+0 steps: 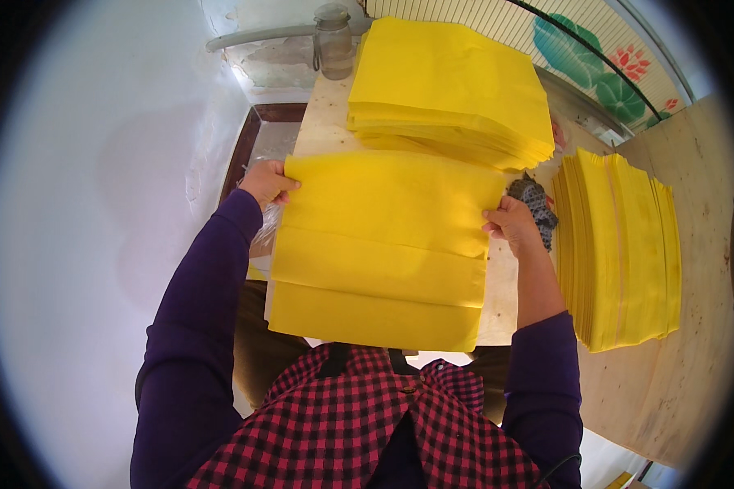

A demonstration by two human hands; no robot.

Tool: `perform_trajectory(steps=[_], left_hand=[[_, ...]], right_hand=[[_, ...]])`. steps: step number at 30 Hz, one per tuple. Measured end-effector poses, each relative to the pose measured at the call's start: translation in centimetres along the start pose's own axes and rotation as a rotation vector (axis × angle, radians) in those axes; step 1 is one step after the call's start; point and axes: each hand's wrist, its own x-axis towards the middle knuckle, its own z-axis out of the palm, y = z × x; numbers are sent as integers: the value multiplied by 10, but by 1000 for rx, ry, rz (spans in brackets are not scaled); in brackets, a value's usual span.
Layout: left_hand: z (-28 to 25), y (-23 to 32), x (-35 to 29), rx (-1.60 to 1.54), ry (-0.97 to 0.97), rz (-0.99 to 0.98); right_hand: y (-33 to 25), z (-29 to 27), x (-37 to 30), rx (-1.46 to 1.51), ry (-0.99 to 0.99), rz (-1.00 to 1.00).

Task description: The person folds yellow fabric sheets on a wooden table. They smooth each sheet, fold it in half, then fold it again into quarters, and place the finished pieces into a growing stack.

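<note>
A yellow sheet (375,220) with creases across its lower half spreads between my hands, over the near part of the wooden table. My left hand (269,183) pinches its upper left corner, thumb on top. At the right edge, a little below the corner, my right hand (514,224) grips it between thumb and fingers. Just beyond the sheet lies a thick stack of flat yellow sheets (448,81). To the right of my right hand stands a second pile of folded yellow pieces (620,253), their folds packed close together.
A clear lidded bottle (333,45) stands at the table's far left corner. Some crumpled dark grey cloth (533,210) lies between my right hand and the folded pile. The wooden table (701,367) extends right. A white wall (98,204) rises at left; a flower-patterned panel (603,65) stands behind.
</note>
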Motion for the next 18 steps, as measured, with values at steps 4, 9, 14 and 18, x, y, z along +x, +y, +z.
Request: perform_trajectory(steps=[4, 9, 14, 18], left_hand=[[9, -4, -14, -41, 75, 79], [21, -15, -36, -6, 87, 315], [27, -47, -41, -98, 91, 464], [27, -67, -38, -195, 63, 557]], right_hand=[[10, 4, -7, 110, -1, -36], [40, 4, -10, 221, -33, -210], [67, 6, -15, 404, -102, -361], [76, 9, -19, 362, -73, -423]])
